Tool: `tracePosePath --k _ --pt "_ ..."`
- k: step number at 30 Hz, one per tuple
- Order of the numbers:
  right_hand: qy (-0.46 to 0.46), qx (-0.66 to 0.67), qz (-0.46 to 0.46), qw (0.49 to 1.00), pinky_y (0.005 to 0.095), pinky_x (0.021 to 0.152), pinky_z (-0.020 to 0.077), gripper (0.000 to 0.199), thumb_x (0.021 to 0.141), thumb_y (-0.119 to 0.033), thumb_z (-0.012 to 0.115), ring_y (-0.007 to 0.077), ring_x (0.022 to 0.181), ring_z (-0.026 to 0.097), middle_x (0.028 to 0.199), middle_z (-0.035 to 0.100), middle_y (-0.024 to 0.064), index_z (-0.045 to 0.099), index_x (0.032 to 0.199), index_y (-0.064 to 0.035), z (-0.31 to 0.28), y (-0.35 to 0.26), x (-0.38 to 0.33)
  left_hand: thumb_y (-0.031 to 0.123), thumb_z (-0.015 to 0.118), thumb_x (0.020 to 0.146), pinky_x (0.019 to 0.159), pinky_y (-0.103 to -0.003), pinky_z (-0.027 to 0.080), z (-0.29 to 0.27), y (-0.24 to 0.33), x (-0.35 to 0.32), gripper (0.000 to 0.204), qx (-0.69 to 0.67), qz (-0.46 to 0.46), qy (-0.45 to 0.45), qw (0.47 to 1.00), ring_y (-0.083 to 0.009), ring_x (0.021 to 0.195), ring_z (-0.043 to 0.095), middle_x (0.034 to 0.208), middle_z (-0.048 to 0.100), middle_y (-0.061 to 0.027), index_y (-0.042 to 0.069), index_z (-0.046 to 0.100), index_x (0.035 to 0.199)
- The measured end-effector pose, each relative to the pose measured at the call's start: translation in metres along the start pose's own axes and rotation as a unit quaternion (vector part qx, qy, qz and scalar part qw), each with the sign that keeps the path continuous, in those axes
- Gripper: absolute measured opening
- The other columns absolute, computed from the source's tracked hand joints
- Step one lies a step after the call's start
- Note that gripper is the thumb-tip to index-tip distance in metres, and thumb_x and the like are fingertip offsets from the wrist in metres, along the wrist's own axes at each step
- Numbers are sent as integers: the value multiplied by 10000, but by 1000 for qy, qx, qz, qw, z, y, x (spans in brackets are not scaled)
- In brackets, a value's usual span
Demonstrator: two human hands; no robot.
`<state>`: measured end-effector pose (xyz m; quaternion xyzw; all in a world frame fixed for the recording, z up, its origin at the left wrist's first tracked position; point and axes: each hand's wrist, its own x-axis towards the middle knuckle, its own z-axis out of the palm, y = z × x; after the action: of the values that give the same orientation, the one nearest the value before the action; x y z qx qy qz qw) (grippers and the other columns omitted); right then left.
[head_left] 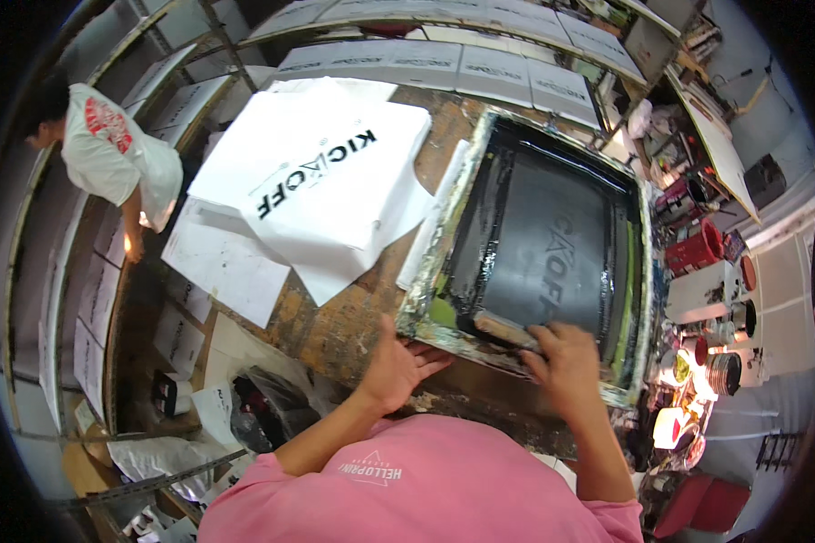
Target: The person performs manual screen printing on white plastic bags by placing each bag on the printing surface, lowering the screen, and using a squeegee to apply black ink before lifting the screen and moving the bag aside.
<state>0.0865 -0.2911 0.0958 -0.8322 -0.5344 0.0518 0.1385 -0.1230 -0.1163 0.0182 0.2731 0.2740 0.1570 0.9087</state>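
Wooden squeegee point(503, 329), held by right fingers point(545, 338), could spread ink point(490, 258) unevenly if tilted; frame point(644, 271) lies beside loosely spread left fingers point(430, 361).

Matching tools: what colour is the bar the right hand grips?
Tan; the bar shows best in head view.

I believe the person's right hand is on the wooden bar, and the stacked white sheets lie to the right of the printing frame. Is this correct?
Not fully: the head view shows the stacked white sheets to the left of the printing frame. The right hand is on the wooden bar, as you say.
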Motion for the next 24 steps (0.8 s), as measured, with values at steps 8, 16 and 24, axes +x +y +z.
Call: tracePosePath --k 8,16,24 --pt "2 19 -12 1000 430 803 530 414 777 -280 814 307 955 607 967 599 90 647 1097 -78 70 16 11 867 309 913 1129 -523 427 -38 -37 10 1065 27 -5 98 995 -356 1324 541 1436 529 -229 -33 400 1476" --pt "122 -43 -44 991 429 741 528 385 777 -277 816 309 924 603 953 577 83 610 1048 -98 86 103 137 928 293 857 1051 -497 499 -41 -35 6 1151 47 -18 127 991 -320 1254 603 1367 587 -213 -46 383 1464" --pt "181 -102 -63 976 463 738 555 296 888 -385 723 313 953 642 952 629 92 653 1019 -128 86 187 260 912 331 862 1047 -515 509 -49 -38 7 1134 24 4 109 994 -331 1213 625 1313 619 -224 -48 403 1460"
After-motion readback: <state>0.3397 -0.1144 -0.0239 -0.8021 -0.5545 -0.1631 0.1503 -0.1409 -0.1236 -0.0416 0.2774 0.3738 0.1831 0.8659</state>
